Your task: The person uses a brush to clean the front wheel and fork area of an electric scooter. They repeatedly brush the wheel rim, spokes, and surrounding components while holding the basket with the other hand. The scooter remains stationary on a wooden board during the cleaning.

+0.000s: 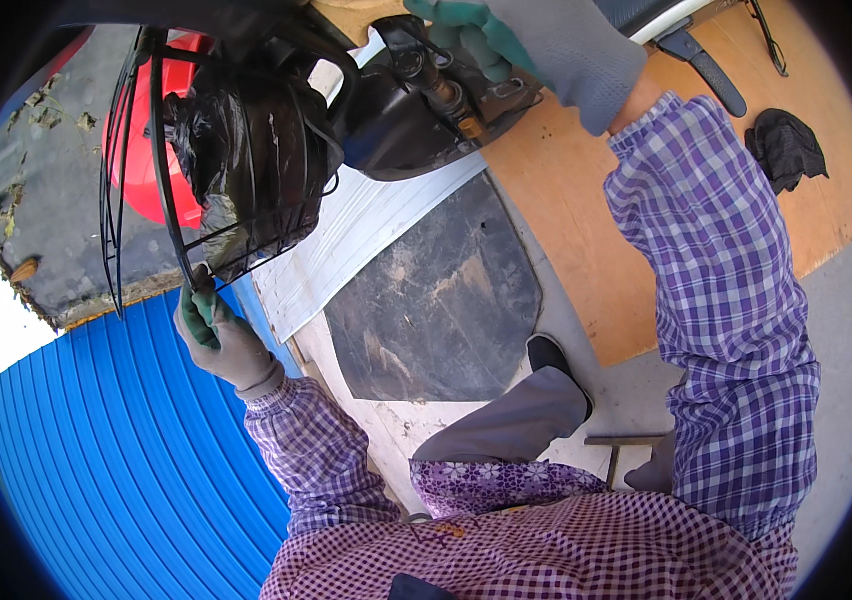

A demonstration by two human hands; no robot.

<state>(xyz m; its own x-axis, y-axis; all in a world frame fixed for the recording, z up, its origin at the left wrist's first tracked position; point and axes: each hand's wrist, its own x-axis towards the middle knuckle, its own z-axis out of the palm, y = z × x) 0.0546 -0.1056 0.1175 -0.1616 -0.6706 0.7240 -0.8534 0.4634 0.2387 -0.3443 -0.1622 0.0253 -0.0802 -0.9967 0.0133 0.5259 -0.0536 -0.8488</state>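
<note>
Holding black wire basket [159, 140] in left grip [226, 343], long rim running near-to-far

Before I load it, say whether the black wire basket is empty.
Not empty: the wire basket holds a black plastic bag, seen through its bars; the bag's contents are hidden.

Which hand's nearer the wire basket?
Left. The left hand grips the near rim of the wire basket; the right hand is off to its right, apart from it.
</note>
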